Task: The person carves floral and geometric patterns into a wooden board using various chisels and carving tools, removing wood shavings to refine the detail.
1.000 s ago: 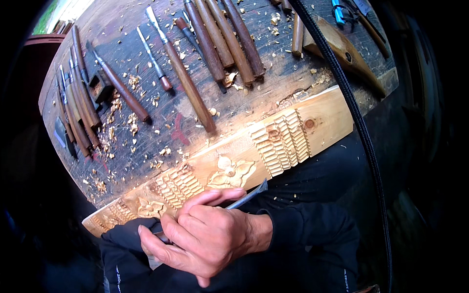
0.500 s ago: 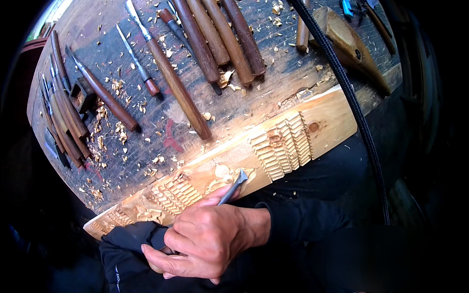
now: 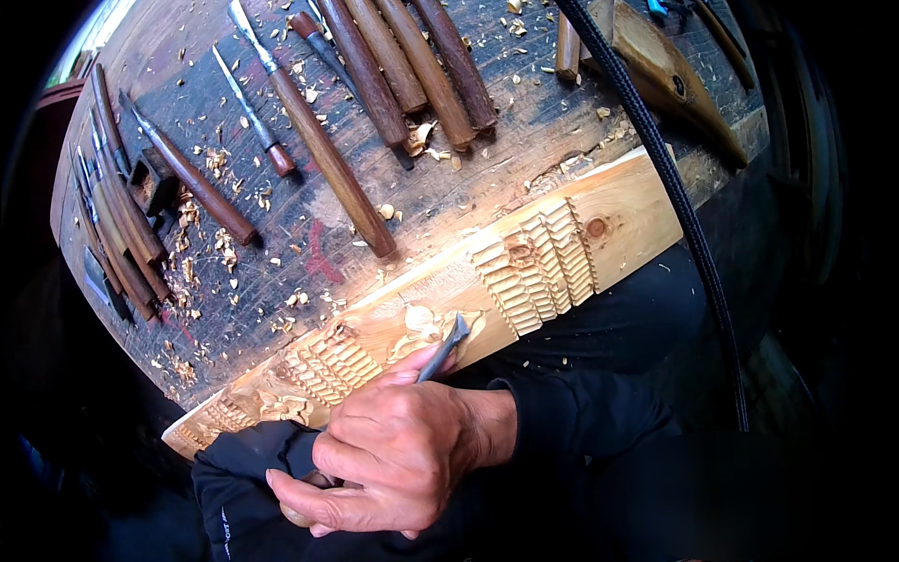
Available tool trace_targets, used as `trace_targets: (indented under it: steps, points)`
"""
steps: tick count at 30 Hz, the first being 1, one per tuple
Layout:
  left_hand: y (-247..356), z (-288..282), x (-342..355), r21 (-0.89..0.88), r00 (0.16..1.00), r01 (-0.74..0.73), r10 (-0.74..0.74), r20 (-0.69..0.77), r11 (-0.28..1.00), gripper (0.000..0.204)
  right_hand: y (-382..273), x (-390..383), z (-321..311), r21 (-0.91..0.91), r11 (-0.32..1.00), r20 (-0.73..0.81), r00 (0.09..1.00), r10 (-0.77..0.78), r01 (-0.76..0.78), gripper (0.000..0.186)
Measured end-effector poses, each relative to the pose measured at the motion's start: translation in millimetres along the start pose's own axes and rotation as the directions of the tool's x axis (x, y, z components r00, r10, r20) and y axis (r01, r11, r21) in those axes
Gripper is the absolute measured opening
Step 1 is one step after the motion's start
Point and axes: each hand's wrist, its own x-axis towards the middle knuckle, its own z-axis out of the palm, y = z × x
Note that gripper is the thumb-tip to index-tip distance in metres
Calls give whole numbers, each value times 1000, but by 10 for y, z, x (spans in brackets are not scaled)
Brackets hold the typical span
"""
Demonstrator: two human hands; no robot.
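My right hand (image 3: 398, 450) is closed around a carving gouge (image 3: 442, 351), its back turned up. The rounded wooden handle end (image 3: 296, 515) peeks out below the fingers. The gouge's grey metal blade rests on a floral relief, beside a raised round boss (image 3: 420, 318), on a long pale carved board (image 3: 637, 211). From the dark left sleeve (image 3: 253, 454), my left hand (image 3: 409, 363) passes underneath the right; only some fingers show by the blade, the rest is hidden. Bands of slanted notches (image 3: 534, 267) flank the relief.
The board lies along the near edge of a worn worktable (image 3: 281, 215) strewn with wood shavings. A long-handled chisel (image 3: 328, 155), several more tools and a wooden mallet (image 3: 674, 89) lie beyond it. A black cord (image 3: 674, 187) hangs across the right side.
The view has shifted a little, so the table, tools and board appear slightly higher and farther left. The hands and gouge keep nearly the same place against the relief.
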Motion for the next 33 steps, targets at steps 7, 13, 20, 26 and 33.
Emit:
trace_targets:
  steps: [7,13,20,26,33]
  points:
    - [4,86,14,184,959,-273,250,135,944,65,-20,25,-34,0,999,30,999,32,-33,45]
    - [1,190,55,299,861,-501,431,272,812,60,-28,-10,-33,-30,998,50,997,58,-56,45]
    - [171,399,219,347,622,-783,629,467,517,53,-192,-48,-24,-463,883,181,983,14,72,39]
    - [819,810,72,366,418,-908,450,789,202,48,-18,329,-926,-424,859,-260,947,188,-287,25]
    - [825,1078,-46,328,302,-944,335,893,-23,66,-445,136,-1728,7,929,-434,836,335,-369,62]
